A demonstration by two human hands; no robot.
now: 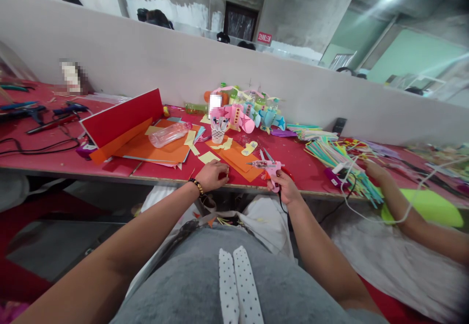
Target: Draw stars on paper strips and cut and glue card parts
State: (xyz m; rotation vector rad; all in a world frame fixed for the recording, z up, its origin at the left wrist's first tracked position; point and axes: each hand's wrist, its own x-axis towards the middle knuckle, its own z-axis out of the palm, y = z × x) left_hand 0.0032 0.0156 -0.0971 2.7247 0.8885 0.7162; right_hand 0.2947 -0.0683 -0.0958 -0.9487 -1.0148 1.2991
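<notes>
My right hand (285, 187) is wrapped round the grip of a pink hot glue gun (270, 166), its nozzle pointing left above the orange paper (234, 159). A black cord hangs from the gun's handle. At the table's front edge, my left hand (213, 175) has its fingers curled together; whatever they pinch, if anything, is too small to make out. Just beyond it lies a pale yellow paper piece (208, 157). A yellow cut-out with spots (249, 148) rests on the orange paper. Scissors (268, 154) lie partly hidden behind the glue gun.
A clear pinkish plastic bottle (170, 135) lies on orange sheets at left, beside a leaning red board (124, 114). Behind stand a cup of pens (218, 133) and pink and blue paper-decorated bottles (238, 117). Coloured strips (330, 155) lie at right, near a co-worker's arm (392, 194).
</notes>
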